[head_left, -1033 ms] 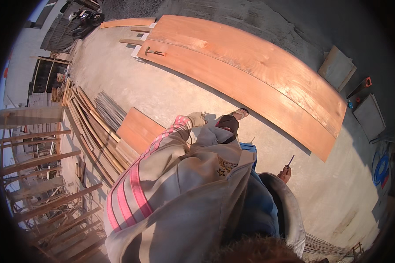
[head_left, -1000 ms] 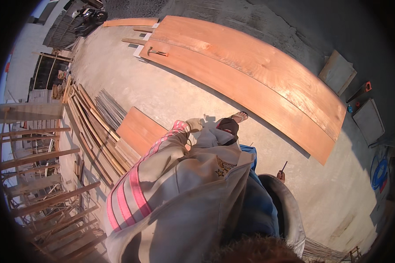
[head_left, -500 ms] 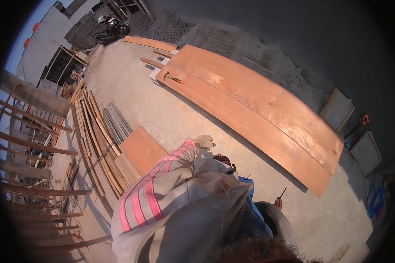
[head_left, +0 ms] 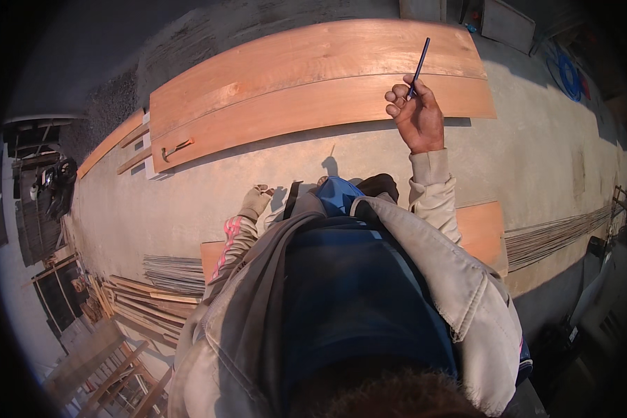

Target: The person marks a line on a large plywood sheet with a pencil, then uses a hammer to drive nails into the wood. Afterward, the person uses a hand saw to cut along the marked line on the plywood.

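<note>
My right hand (head_left: 418,120) is raised in front of me, fingers curled round a slim dark blue pencil (head_left: 421,57) that points upward. Behind it lie long orange plywood sheets (head_left: 313,97), side by side, with a claw hammer (head_left: 181,148) on their left end. My left hand (head_left: 256,200), in a pale glove, hangs low by my body, fingers bent; whatever they may hold is too small and shaded to make out.
Timber lengths (head_left: 143,303), thin rods (head_left: 167,268) and a scaffold (head_left: 118,369) stand or lie at left, with a motorbike (head_left: 56,184). Right are a blue hose coil (head_left: 568,76) and long bars (head_left: 550,237). Gravel (head_left: 115,97) lies beyond the sheets.
My view has swung round to face the sheets squarely. My right hand with the pencil has risen from low at my side to in front of the sheets.
</note>
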{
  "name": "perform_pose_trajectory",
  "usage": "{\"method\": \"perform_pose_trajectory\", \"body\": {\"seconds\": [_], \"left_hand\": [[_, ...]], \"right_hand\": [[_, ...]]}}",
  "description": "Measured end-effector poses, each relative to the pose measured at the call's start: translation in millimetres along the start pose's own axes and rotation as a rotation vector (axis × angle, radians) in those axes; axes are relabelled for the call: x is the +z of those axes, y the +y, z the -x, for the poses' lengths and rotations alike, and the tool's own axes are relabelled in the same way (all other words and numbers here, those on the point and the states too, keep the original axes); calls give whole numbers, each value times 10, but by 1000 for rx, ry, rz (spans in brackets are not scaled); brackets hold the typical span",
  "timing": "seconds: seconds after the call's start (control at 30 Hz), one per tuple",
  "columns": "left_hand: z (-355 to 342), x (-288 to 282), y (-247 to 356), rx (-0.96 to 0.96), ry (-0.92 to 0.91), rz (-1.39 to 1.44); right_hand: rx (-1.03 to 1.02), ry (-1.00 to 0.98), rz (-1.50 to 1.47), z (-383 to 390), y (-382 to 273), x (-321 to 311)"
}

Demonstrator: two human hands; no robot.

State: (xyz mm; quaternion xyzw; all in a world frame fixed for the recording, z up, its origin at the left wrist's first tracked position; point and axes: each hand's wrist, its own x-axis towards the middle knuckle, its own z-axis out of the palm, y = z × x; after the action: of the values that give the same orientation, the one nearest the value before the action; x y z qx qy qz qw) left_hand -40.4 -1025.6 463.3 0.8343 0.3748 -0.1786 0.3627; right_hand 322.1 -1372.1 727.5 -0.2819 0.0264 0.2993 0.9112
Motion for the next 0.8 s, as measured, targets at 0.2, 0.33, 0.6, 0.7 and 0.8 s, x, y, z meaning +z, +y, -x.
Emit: {"method": "perform_pose_trajectory", "body": {"seconds": [0.2, 0.33, 0.6, 0.7, 0.8], "left_hand": [[797, -286, -2709, -305, 198, 578], [1065, -12, -2761, -424, 191, 692], [1130, 607, -2030, -393, 123, 786], [1108, 732, -2391, -447, 244, 1075], [948, 514, -2509, -587, 386, 922]], "right_hand": [[187, -150, -1, -191, 901, 857], [292, -246, 152, -362, 1346, 1340], [-242, -790, 545, -545, 1566, 2939], [-6, -910, 228, -876, 1758, 3559], [338, -942, -13, -1430, 2281, 3774]]}}
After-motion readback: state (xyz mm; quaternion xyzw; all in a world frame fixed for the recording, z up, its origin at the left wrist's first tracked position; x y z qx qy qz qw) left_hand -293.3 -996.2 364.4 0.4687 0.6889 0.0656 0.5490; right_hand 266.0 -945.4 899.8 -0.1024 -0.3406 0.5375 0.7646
